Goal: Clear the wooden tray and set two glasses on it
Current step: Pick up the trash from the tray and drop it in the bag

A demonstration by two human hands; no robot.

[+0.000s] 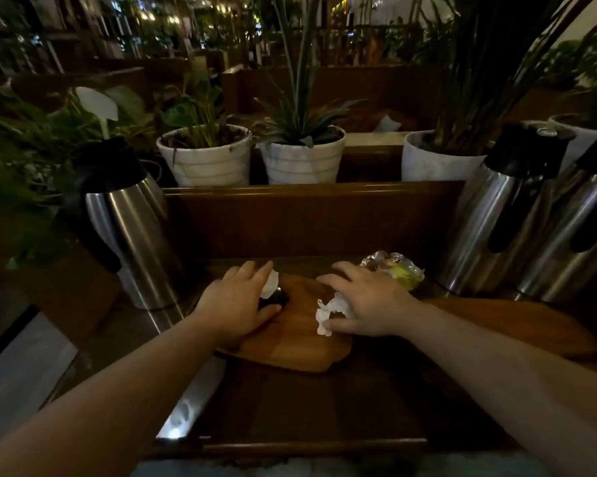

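Observation:
A small wooden tray [290,342] lies on the dark counter in front of me. My left hand [237,299] rests on the tray's left side, over a small dark object [274,299] and a white scrap [271,282] that touches its fingers. My right hand [362,299] lies on the tray's right side with its fingers and thumb closed around a crumpled white tissue [326,313]. No glasses are in view.
A steel thermos jug [132,235] stands left of the tray, two taller steel flasks [517,215] to the right. A crinkled foil wrapper [395,268] lies behind my right hand. White plant pots [204,160] line the ledge behind. A second wooden board [517,325] lies under my right forearm.

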